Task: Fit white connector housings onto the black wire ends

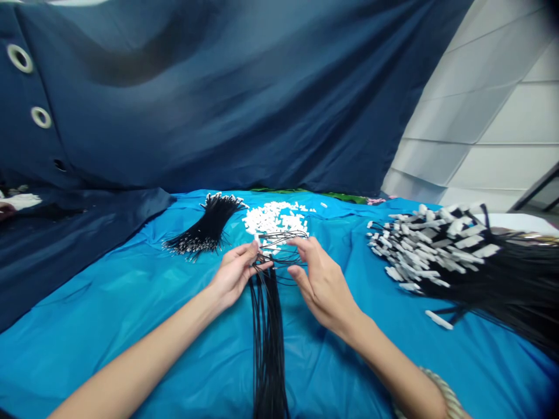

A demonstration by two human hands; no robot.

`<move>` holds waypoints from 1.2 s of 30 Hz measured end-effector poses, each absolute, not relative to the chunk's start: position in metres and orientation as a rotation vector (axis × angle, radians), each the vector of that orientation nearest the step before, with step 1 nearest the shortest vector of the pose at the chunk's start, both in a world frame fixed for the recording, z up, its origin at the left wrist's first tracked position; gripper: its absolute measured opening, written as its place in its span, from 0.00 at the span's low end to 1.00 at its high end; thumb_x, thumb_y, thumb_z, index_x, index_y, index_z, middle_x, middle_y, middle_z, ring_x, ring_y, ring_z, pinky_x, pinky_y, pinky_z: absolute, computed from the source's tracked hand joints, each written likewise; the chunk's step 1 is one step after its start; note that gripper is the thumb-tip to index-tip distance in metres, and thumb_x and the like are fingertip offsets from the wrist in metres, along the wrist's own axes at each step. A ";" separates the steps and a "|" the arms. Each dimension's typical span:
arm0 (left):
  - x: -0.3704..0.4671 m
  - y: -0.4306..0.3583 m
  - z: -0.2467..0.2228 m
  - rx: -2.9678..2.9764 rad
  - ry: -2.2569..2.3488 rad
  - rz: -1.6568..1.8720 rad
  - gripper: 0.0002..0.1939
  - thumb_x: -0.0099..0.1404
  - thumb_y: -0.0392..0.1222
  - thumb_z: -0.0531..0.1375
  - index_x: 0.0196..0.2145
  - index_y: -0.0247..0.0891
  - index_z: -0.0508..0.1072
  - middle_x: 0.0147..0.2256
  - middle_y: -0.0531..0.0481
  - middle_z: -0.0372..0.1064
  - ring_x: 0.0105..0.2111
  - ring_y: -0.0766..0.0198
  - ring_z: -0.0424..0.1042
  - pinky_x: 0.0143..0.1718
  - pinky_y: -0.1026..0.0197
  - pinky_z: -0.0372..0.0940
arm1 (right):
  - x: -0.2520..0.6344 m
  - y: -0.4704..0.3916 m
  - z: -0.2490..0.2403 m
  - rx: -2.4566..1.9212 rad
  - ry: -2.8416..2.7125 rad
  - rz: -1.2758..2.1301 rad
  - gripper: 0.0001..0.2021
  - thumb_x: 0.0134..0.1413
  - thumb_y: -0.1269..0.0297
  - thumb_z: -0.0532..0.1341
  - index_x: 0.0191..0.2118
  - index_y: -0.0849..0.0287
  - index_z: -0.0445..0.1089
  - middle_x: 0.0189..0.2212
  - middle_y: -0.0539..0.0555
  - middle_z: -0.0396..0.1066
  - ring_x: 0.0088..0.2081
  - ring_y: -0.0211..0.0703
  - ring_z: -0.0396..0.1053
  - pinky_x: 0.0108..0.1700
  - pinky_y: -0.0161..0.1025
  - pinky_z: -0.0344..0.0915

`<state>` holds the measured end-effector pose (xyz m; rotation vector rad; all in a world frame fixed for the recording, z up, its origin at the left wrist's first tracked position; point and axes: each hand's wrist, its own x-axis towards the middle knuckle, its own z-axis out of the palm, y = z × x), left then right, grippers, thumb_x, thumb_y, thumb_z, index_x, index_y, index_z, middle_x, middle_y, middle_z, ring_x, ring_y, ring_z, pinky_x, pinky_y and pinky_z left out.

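Observation:
My left hand (pixel 238 272) is closed on the ends of some thin black cords, with a small white piece at its thumb and fingertips. A long bundle of black cords (pixel 268 343) hangs down from beside it toward the bottom edge. To the right, my right hand (pixel 321 282) has its thumb and fingers apart, its fingertips beside loose looping cords; whether it touches one is too fine to tell. Just beyond both hands lies a heap of small white pieces (pixel 273 218) on the blue cover (pixel 174 326).
A short black cord bundle (pixel 205 227) lies left of the heap. At the right is a large pile of black cords with white ends (pixel 423 247). A dark blue curtain (pixel 218 105) hangs behind. Part of another person's hand (pixel 6 210) shows at the left edge.

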<state>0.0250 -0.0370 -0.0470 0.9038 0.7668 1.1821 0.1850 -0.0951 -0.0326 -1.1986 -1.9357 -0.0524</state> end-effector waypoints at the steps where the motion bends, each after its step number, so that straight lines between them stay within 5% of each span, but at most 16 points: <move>1: 0.025 -0.037 -0.047 0.910 0.765 1.177 0.09 0.51 0.41 0.61 0.28 0.31 0.71 0.25 0.50 0.66 0.27 0.69 0.67 0.36 0.57 0.68 | 0.185 -0.095 -0.032 -1.204 -1.945 -0.069 0.17 0.58 0.56 0.43 0.44 0.60 0.61 0.33 0.56 0.61 0.34 0.42 0.61 0.33 0.38 0.61; 4: 0.026 -0.039 -0.046 0.947 0.755 1.162 0.09 0.52 0.41 0.60 0.28 0.31 0.71 0.25 0.50 0.66 0.28 0.69 0.67 0.37 0.57 0.68 | 0.185 -0.095 -0.032 -1.179 -1.917 -0.119 0.14 0.59 0.63 0.45 0.35 0.59 0.66 0.25 0.52 0.59 0.29 0.38 0.59 0.30 0.35 0.58; 14: 0.028 -0.045 -0.044 1.008 0.720 1.162 0.08 0.51 0.40 0.61 0.27 0.32 0.72 0.27 0.49 0.68 0.29 0.67 0.68 0.35 0.56 0.69 | 0.180 -0.096 -0.029 -1.042 -1.689 0.082 0.06 0.51 0.69 0.56 0.28 0.61 0.69 0.21 0.48 0.63 0.21 0.32 0.57 0.24 0.31 0.55; 36: 0.031 -0.049 -0.045 1.023 0.725 1.163 0.09 0.49 0.41 0.62 0.27 0.32 0.72 0.25 0.49 0.68 0.28 0.66 0.68 0.33 0.58 0.68 | 0.179 -0.095 -0.033 -1.099 -1.758 0.020 0.08 0.52 0.69 0.53 0.27 0.62 0.68 0.20 0.49 0.60 0.23 0.34 0.58 0.26 0.33 0.54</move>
